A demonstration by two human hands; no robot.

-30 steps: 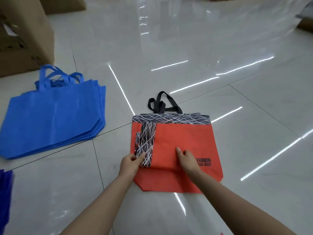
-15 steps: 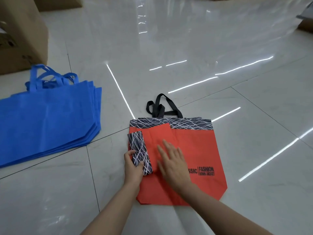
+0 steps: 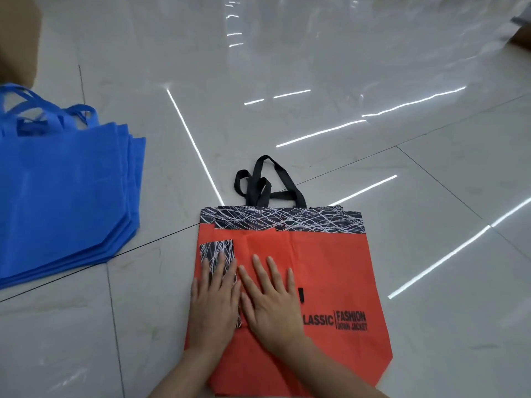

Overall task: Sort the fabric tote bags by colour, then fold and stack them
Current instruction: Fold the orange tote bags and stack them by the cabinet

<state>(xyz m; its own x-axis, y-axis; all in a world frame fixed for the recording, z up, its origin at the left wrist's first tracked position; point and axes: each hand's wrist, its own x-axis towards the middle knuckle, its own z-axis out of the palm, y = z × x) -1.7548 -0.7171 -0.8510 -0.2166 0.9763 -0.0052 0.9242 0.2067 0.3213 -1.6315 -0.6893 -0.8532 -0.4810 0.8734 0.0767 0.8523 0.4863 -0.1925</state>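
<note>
An orange tote bag with a black-and-white scribble band on top and black handles lies flat on the floor in front of me. A smaller folded orange bag with a scribble-patterned strip lies on its left half. My left hand presses flat on that strip, fingers straight. Beside it, my right hand presses flat on the folded orange panel. A stack of blue tote bags lies to the left, handles pointing away.
The floor is glossy white tile with bright light reflections. A cardboard box stands at the far left behind the blue stack. Another box corner shows at the far right edge.
My left hand let go of the patterned strip it was gripping and now lies flat on it. My right hand stayed flat, sliding closer to the left hand. The view moved nearer to the bag.
</note>
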